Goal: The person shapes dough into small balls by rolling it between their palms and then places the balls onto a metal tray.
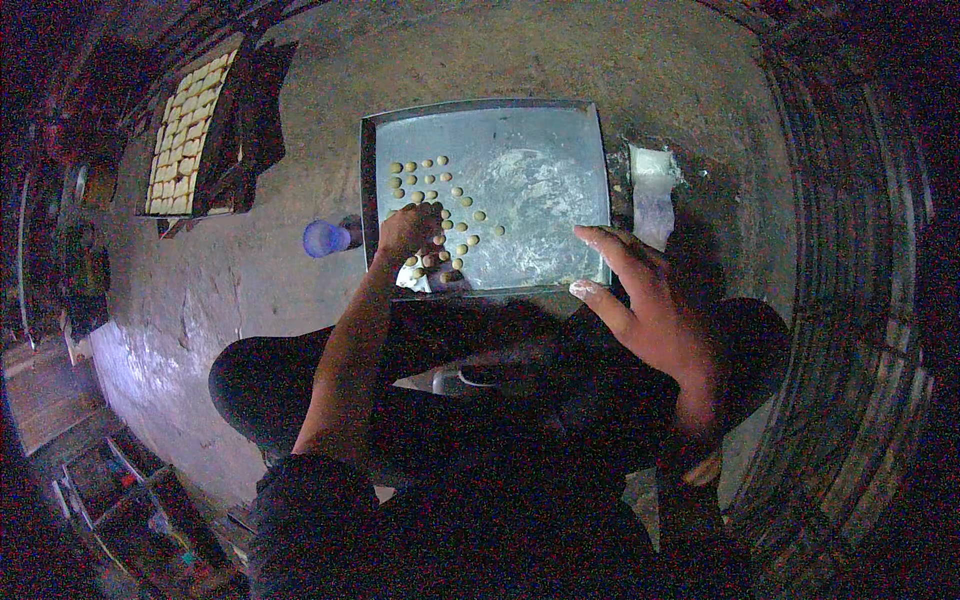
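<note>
A shallow metal tray point(520, 260) lies in front of my crossed legs, its right part dusted with white flour point(530, 180). Several small round pale dough balls point(480, 216) are spread over its left half. My left hand point(408, 232) reaches down among them with fingers curled together; the fingertips are in shadow, so what they hold cannot be made out. By the tray's near left corner is a white lump point(412, 280), partly shaded. Over the near right corner hovers my right hand point(640, 300), thumb and fingers apart, white powder on the tips, holding nothing.
A blue-purple cup point(325, 239) stands left of the tray. To its right lies an opened white bag point(653, 195) with white powder about it. Far left, a rack point(188, 135) bears rows of pale pieces. A dark crate point(130, 500) sits at lower left; slatted bars run along the right.
</note>
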`<state>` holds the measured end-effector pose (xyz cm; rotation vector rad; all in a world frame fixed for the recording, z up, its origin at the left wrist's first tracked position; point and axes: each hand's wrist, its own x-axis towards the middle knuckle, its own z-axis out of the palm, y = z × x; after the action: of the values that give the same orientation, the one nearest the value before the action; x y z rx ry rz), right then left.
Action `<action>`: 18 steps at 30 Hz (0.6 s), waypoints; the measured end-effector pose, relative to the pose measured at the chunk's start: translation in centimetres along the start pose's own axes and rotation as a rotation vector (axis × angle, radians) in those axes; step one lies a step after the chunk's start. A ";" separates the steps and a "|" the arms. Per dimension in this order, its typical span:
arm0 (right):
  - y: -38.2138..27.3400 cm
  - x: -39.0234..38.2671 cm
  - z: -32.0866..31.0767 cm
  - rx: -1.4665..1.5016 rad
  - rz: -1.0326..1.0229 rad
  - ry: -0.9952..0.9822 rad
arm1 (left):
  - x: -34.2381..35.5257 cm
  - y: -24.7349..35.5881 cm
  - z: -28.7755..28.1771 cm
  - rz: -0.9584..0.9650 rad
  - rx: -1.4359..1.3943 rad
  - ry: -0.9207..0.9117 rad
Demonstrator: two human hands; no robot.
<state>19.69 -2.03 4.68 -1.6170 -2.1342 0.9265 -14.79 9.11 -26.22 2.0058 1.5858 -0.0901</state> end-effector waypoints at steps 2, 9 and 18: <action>-0.3 0.1 -0.2 0.008 0.025 -0.017 | 0.0 -0.9 0.9 0.024 -0.006 0.022; -0.1 -0.1 -0.2 -0.037 0.006 -0.012 | 0.2 0.7 0.6 0.023 0.037 -0.013; -0.2 -0.1 0.3 -0.035 0.025 0.003 | 0.5 -0.3 0.3 0.017 -0.100 0.033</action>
<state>19.43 -2.27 4.59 -1.6645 -2.1443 0.8992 -14.82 9.43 -26.80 1.9523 1.5615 0.0287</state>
